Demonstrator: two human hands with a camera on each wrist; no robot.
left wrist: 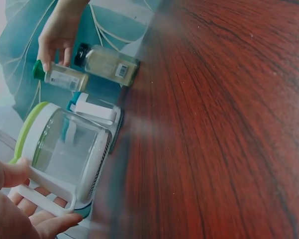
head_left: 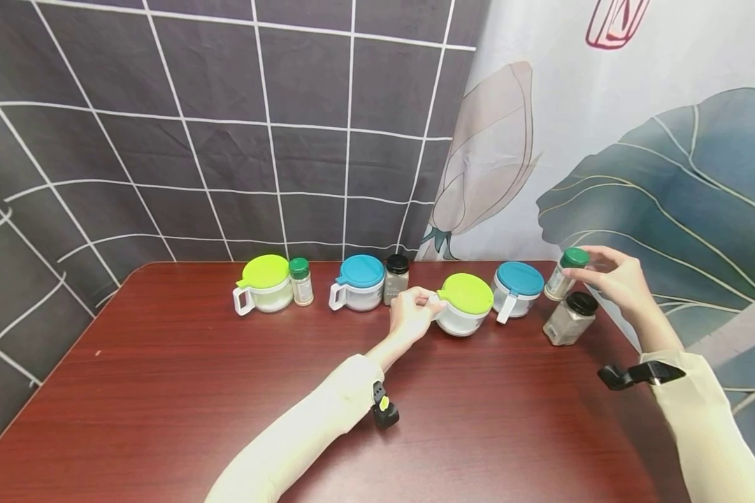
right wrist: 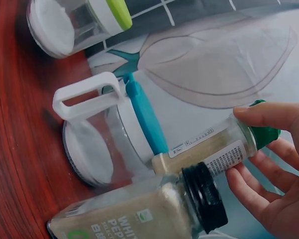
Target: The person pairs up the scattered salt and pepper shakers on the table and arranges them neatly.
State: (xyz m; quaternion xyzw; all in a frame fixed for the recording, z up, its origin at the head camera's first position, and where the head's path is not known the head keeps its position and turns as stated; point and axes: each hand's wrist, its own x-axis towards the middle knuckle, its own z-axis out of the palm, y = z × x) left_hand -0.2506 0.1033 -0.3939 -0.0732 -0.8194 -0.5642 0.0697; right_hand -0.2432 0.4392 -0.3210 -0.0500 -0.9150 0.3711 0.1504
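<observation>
Left hand (head_left: pixel 409 316): fingers clamped on handle (left wrist: pixel 53 182) of green-lidded jar (head_left: pixel 467 300), near back edge of tabletop (head_left: pixel 478 419). Right hand (head_left: pixel 623 281): fingers pinching green-capped shaker (head_left: pixel 560 281), back right corner; base contact unclear. Step, seemingly: handling both together. Next move calls for steady grips, avoiding black-capped jar (head_left: pixel 568 321).

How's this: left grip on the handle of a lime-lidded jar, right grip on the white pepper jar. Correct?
No: right grip holds a green-capped spice bottle, not the white pepper jar, per the right wrist view. Left grip is on a lime-lidded jar handle.
</observation>
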